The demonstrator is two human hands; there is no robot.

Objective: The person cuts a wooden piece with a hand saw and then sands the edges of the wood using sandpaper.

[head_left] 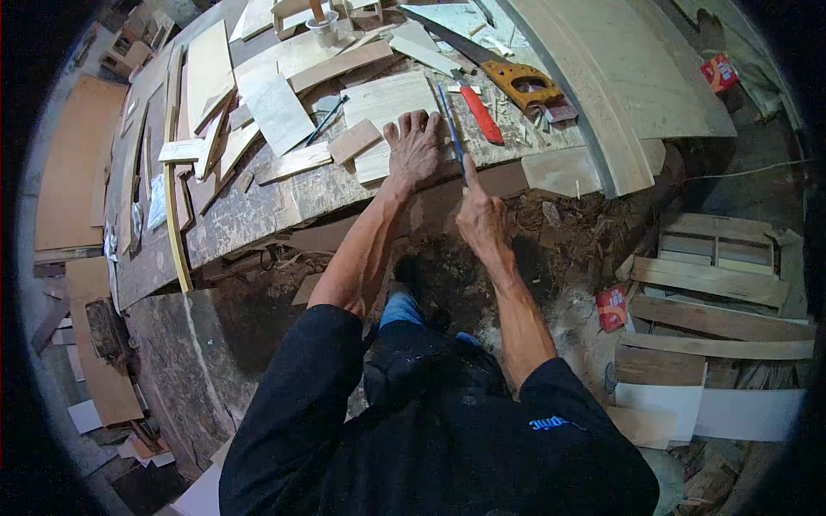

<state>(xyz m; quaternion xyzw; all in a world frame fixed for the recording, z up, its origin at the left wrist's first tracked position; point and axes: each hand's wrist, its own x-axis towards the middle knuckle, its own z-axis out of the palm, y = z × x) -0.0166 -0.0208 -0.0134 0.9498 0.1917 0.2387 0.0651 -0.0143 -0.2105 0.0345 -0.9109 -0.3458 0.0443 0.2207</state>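
Wood (389, 96) lies flat beneath the palm-down left hand (415, 155).

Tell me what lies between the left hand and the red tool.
In the head view, the thin blue tool, held in the right hand, lies between them.

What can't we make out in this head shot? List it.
Head view, all four:
- Grip end of the thin tool: hidden by the right hand closed around it.
- Edge of that tool: too small to tell toothed from smooth.
- Patch of wooden board beneath the left hand: covered by that hand.
- Upper end of the brown stick in the pale cup: cut off by the top edge.
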